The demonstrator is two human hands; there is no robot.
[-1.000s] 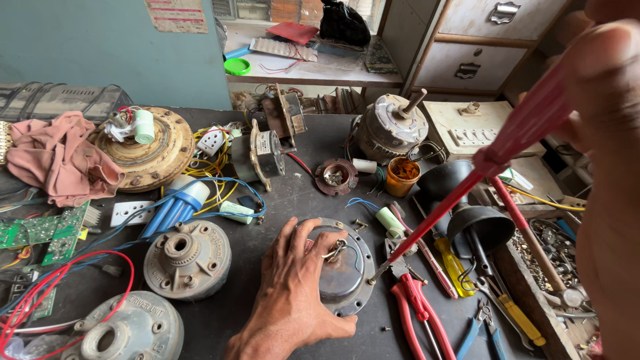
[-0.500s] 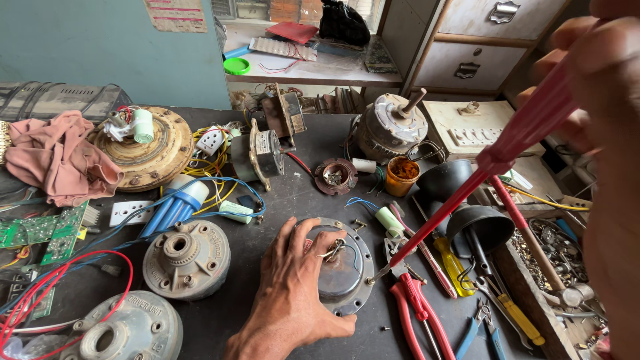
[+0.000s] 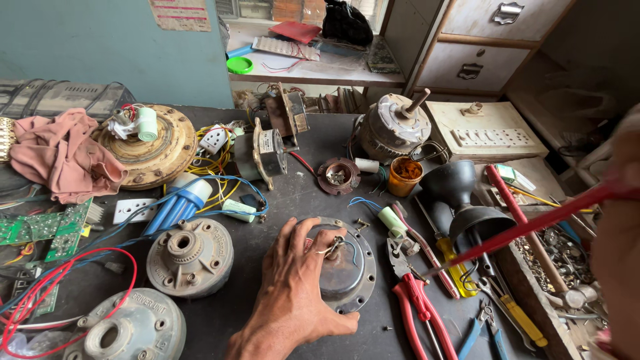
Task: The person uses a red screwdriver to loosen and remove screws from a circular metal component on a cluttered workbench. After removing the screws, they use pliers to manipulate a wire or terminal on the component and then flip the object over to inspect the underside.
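**Left hand steadies a round motor cover while a red screwdriver comes in from the right**

At the far left a pink rag [image 3: 60,157] lies crumpled on the dark surface [image 3: 267,220], with a green circuit board [image 3: 47,227] and looping red wire [image 3: 67,267] nearer. Just right of these sit two grey cast end caps [image 3: 190,257], one near the edge, one a little farther back, and a bundle of blue tubes [image 3: 177,203].

In the near middle, the left hand [image 3: 293,293] lies flat on a round grey metal cover [image 3: 343,267], fingers spread over its left half and pressing down rather than pinching. The cover looks like a domed steel plate with a flanged rim, screw holes around the edge and a wire clip at its centre. It is probably fairly heavy, stiff and a little greasy, so it may slide on the surface; the rim seems the surest place to take hold, away from the thin wires at the hub.

Right of it lie red-handled pliers [image 3: 420,307], a yellow-handled screwdriver [image 3: 457,267] and a black funnel [image 3: 460,190]. A long red screwdriver [image 3: 533,223] slants down toward the cover's right edge. The right hand [image 3: 620,220], blurred at the right border, holds its handle; how the fingers close on it I cannot tell.
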